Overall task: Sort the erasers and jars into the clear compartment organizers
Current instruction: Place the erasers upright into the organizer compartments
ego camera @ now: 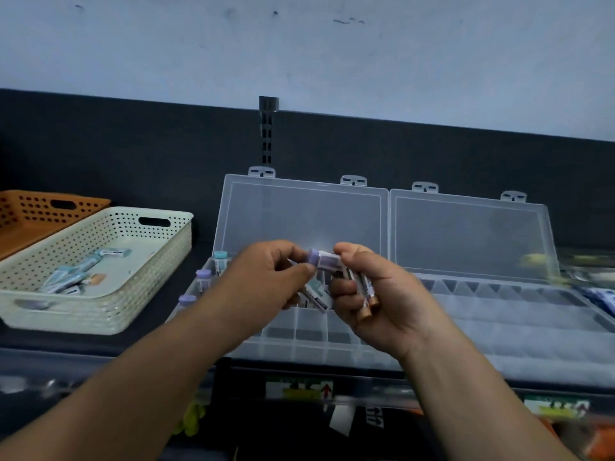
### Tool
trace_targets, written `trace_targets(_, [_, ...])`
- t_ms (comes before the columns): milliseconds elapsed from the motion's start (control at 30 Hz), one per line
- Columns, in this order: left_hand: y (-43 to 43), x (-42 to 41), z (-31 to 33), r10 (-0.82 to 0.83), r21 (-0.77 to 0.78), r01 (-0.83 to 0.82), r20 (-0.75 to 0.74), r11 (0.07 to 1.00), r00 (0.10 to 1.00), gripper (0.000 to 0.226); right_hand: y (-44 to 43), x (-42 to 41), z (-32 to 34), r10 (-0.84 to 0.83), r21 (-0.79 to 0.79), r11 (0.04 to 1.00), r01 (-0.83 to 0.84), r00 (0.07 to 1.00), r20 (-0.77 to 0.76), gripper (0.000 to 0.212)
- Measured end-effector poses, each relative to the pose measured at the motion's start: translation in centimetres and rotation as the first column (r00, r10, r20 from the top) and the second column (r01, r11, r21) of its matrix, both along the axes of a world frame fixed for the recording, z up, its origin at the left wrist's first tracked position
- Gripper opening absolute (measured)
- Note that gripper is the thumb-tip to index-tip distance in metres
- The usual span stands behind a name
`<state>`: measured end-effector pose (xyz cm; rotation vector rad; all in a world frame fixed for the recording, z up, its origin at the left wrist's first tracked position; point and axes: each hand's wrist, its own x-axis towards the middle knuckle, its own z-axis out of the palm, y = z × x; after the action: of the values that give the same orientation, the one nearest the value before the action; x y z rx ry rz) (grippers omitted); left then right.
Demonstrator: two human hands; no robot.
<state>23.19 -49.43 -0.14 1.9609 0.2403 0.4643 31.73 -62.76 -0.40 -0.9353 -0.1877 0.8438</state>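
Purple-capped jar (321,260) is pinched by the left hand (266,277) over the left clear organizer (299,341); copper-capped jars (367,302) are gripped in the right hand (379,294). More are seen in the cream basket (100,324) at nine o'clock.

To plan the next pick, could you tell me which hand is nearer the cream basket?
Left. The left hand is right of the cream basket; the right hand is farther right.

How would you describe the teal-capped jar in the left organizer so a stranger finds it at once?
Find the left clear organizer, beside the cream basket. Small jars stand upright along its left edge; the teal-capped jar is the farthest one, nearest the raised lid. The two purple-capped jars in front of it differ by cap colour.
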Motion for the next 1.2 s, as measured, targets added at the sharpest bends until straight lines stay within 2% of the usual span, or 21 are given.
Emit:
trace_targets(100, [0.5, 0.0, -0.1, 0.037, 0.034, -0.037, 0.017, 0.999, 0.999, 0.018, -0.2, -0.2, -0.1, 0.038, -0.215, 0.976, 0.024, 0.959, 0.28, 0.014])
trace_targets(167, [1.1, -0.3, 0.3, 0.055, 0.148, -0.056, 0.008, 0.987, 0.998, 0.02, -0.2, -0.1, 0.1, 0.113, -0.389, 0.913, 0.123, 0.841, 0.529, 0.011])
trace_targets(233, [1.8, -0.8, 0.7, 0.063, 0.305, -0.053, -0.025, 0.951, 0.998, 0.02, 0.1, -0.2, 0.7, 0.18, -0.449, 0.858, 0.249, 0.672, 0.718, 0.007])
trace_targets(333, [2.6, -1.8, 1.2, 0.061, 0.453, -0.022, -0.072, 0.891, 0.996, 0.018, 1.0, -0.5, 1.6, 0.27, -0.423, 0.872, 0.246, 0.478, 0.836, 0.016])
trace_targets(400, [3.2, -2.3, 1.4, 0.059, 0.508, -0.009, -0.082, 0.861, 0.995, 0.016, 1.8, -1.0, 1.9, 0.335, -0.432, 0.872, 0.229, 0.364, 0.869, 0.014])
trace_targets(467, [3.9, -2.7, 1.5, 0.074, 0.551, -0.012, -0.09, 0.834, 0.993, 0.013, 2.6, -1.4, 1.8, 0.345, -0.42, 0.877, 0.233, 0.303, 0.888, 0.01])
trace_targets(567, [5.0, -3.1, 1.6, 0.104, 0.534, -0.044, -0.083, 0.844, 0.991, 0.003, 3.6, -1.1, 1.4, 0.366, -0.44, 0.85, 0.291, 0.275, 0.889, 0.009])
trace_targets(767, [8.6, -3.5, 1.5, 0.184, 0.554, -0.105, -0.088, 0.826, 0.979, 0.009, 5.7, -0.8, 0.6, 0.445, -0.518, 0.764, 0.386, 0.267, 0.855, 0.012])
trace_targets(900, [10.3, -3.1, 0.3, 0.188, 0.604, -0.046, -0.173, 0.796, 0.967, 0.016, 7.0, -0.8, -0.5, 0.518, -0.576, 0.694, 0.431, 0.257, 0.816, 0.014])
trace_targets(1067, [10.6, -2.1, -1.5, 0.161, 0.685, 0.064, -0.259, 0.726, 0.952, 0.018, 8.2, -0.7, -1.9, 0.553, -0.607, 0.655, 0.45, 0.263, 0.791, 0.013])
trace_targets(1200, [10.9, -1.2, -3.2, 0.173, 0.752, 0.089, -0.263, 0.653, 0.949, 0.018, 8.8, -0.6, -3.1, 0.596, -0.642, 0.604, 0.472, 0.267, 0.757, 0.013])
